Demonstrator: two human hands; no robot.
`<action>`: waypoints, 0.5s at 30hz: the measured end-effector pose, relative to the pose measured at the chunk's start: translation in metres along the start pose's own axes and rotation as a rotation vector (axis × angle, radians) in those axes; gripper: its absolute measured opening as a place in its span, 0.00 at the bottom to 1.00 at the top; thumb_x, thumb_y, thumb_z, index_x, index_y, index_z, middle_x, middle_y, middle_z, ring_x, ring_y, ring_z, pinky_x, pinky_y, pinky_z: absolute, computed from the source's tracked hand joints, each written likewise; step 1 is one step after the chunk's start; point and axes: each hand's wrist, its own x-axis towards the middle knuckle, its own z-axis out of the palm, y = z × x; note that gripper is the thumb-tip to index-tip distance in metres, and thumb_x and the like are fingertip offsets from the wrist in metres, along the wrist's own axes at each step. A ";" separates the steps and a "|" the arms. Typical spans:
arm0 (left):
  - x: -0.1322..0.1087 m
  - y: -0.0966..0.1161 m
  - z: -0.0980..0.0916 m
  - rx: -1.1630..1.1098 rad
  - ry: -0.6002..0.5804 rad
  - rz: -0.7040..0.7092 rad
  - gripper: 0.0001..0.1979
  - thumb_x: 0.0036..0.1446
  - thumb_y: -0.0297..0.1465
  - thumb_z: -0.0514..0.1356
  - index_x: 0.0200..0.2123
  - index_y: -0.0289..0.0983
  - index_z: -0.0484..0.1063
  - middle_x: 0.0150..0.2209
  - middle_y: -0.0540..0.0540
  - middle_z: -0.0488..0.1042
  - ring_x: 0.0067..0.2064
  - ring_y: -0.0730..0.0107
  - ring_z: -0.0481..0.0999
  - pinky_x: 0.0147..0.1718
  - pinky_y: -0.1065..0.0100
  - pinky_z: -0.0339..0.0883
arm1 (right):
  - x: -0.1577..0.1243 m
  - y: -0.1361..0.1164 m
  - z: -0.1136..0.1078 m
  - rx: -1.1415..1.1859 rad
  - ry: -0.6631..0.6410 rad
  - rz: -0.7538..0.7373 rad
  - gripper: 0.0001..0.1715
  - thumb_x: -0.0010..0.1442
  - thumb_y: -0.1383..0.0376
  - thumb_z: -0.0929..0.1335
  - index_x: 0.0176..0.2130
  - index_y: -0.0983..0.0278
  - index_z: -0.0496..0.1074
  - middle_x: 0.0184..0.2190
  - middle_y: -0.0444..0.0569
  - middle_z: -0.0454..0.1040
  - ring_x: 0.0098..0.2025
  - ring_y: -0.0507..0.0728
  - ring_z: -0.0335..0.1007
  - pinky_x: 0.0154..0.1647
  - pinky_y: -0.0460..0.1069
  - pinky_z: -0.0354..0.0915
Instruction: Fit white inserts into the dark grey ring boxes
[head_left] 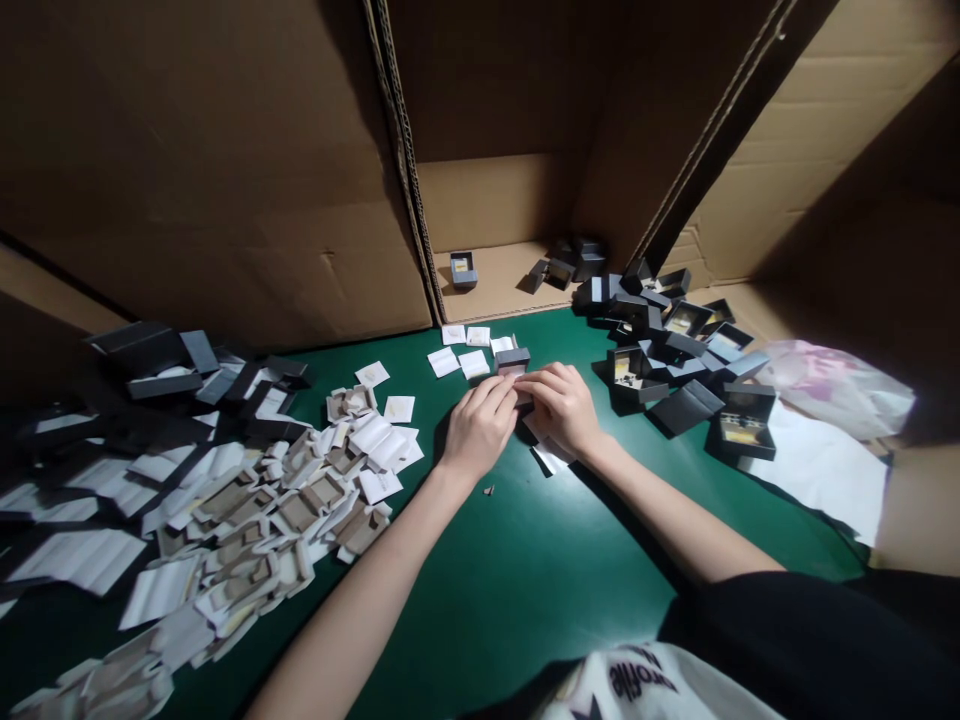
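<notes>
A small dark box (513, 357) stands on the green table with its lid raised, and its lower part is mostly covered by fingers. My left hand (480, 425) grips the near left side of it, fingers closed. From the other side, my right hand (562, 408) has its fingers bent together on the box; whether it also pinches something inside is hidden. Folded white paper pieces (553, 457) lie under my right hand. Just beyond the box, several small white cards (474, 363) are spread on the table.
Folded white and grey inserts (300, 505) are heaped at the left, with dark boxes (172, 365) behind. More open dark boxes (675, 335) pile up at the right, near a plastic bag (832, 385) and a white sheet (817, 470). Cardboard walls (225, 180) enclose the back.
</notes>
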 end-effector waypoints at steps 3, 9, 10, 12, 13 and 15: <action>0.000 0.001 0.002 0.016 -0.006 0.004 0.12 0.61 0.24 0.53 0.45 0.32 0.72 0.51 0.39 0.73 0.53 0.59 0.70 0.48 0.58 0.69 | 0.000 0.000 0.002 0.018 -0.022 0.058 0.19 0.58 0.78 0.61 0.42 0.63 0.73 0.40 0.48 0.77 0.38 0.56 0.66 0.36 0.53 0.58; -0.002 0.002 0.005 0.026 0.008 0.015 0.14 0.60 0.23 0.53 0.49 0.28 0.70 0.53 0.37 0.71 0.54 0.58 0.70 0.51 0.56 0.67 | -0.002 0.003 0.005 0.101 -0.005 0.146 0.19 0.56 0.80 0.61 0.39 0.63 0.73 0.39 0.46 0.77 0.37 0.56 0.68 0.37 0.52 0.58; -0.002 0.002 0.005 0.022 0.016 0.021 0.15 0.60 0.23 0.53 0.49 0.28 0.69 0.53 0.36 0.71 0.55 0.58 0.69 0.52 0.56 0.67 | -0.002 0.003 0.005 0.117 -0.005 0.154 0.20 0.55 0.80 0.61 0.39 0.63 0.73 0.40 0.46 0.77 0.38 0.56 0.68 0.37 0.52 0.59; -0.003 0.001 0.005 0.014 0.039 0.035 0.15 0.60 0.22 0.52 0.49 0.28 0.70 0.53 0.37 0.71 0.56 0.58 0.69 0.52 0.57 0.67 | -0.002 0.004 0.005 0.146 -0.005 0.164 0.21 0.54 0.81 0.61 0.40 0.62 0.73 0.40 0.46 0.77 0.38 0.57 0.68 0.38 0.53 0.59; -0.003 0.001 0.005 0.011 0.050 0.042 0.15 0.60 0.22 0.51 0.49 0.28 0.70 0.52 0.37 0.72 0.56 0.58 0.69 0.52 0.57 0.67 | -0.002 0.004 0.005 0.160 -0.004 0.166 0.21 0.54 0.80 0.61 0.39 0.63 0.73 0.39 0.46 0.77 0.38 0.57 0.68 0.38 0.53 0.60; -0.003 0.001 0.005 0.002 0.059 0.040 0.15 0.60 0.21 0.51 0.48 0.29 0.71 0.51 0.38 0.73 0.55 0.59 0.70 0.52 0.57 0.67 | -0.001 0.004 0.004 0.193 0.004 0.159 0.20 0.54 0.80 0.60 0.39 0.63 0.73 0.39 0.47 0.77 0.39 0.57 0.68 0.39 0.53 0.60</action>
